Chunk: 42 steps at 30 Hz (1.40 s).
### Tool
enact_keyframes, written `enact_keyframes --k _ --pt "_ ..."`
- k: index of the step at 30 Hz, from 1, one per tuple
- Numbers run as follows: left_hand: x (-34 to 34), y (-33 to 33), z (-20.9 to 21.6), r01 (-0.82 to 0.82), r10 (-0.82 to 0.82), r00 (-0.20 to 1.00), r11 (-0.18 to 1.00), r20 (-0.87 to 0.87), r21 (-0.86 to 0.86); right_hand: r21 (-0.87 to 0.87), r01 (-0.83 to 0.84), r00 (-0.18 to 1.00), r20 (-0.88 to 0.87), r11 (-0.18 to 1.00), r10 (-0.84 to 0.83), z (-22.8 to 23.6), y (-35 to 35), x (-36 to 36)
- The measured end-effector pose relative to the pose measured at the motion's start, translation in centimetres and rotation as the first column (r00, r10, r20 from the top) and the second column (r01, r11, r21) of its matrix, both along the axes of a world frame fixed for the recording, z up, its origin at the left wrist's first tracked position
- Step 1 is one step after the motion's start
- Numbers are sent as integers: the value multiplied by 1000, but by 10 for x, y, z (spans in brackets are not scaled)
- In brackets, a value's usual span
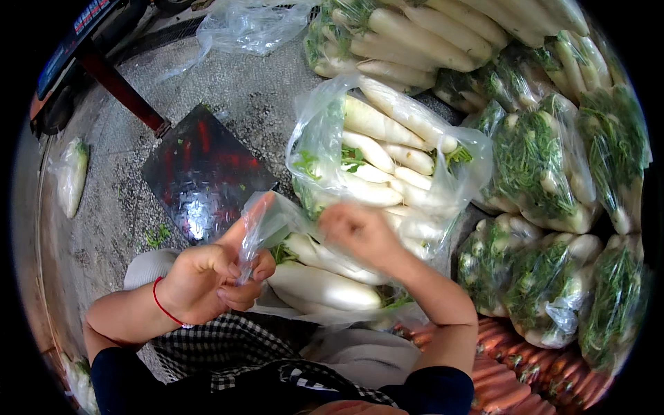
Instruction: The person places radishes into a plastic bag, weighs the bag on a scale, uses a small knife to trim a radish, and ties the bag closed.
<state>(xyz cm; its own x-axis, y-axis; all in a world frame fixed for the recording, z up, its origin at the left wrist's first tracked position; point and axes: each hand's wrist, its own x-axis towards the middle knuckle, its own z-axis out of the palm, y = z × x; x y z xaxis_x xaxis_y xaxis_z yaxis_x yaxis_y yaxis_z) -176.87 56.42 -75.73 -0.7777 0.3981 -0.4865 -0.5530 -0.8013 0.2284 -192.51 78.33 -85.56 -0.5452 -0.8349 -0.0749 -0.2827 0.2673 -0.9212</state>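
Left grip (202, 277) pinches clear plastic (278, 213); right grip (361, 234) is too blurred to judge. Far beyond left grip, an illegible red label (88, 17).

Fairly bright at the grip. I see white glare on the dark plate (207, 173) just beyond the left hand (206, 280). Right hand (360, 232) blurred. Farther out, edges bend into black.
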Motion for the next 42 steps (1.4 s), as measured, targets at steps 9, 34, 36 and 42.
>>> enact_keyframes --k 9,34,36,42 --pt "2 -1 1 87 -88 995 996 -46 -21 496 152 785 -586 855 200 -77 -2 -92" --pt "-12 4 1 -31 31 1000 999 -7 -33 -643 -105 749 450 758 486 20 31 14" --pt "-8 4 3 -69 73 995 996 71 -61 -59 -463 886 -42 884 461 -1 24 10" --pt "-2 0 1 -9 9 1000 1000 10 -10 397 -352 914 -48 848 402 -26 24 17"
